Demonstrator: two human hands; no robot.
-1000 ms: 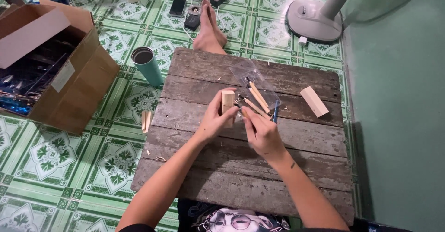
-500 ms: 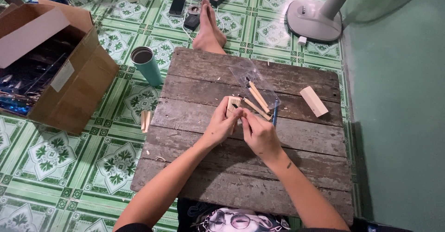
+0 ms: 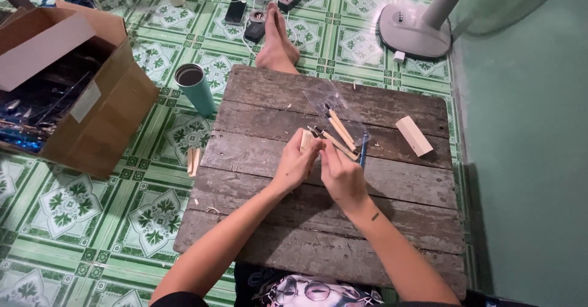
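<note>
Now | left hand (image 3: 295, 165) pinching small wood block (image 3: 306, 139) | right hand (image 3: 341, 175) fingers closed, touching block | wooden board (image 3: 294, 221) beneath

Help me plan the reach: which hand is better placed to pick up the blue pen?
Right, probably. The right hand sits just below the blue pen, while the left hand holds a small wooden block farther off.

Small pale wooden block (image 3: 306, 140) (upright, partly hidden) on the weathered plank table (image 3: 392, 221)
</note>
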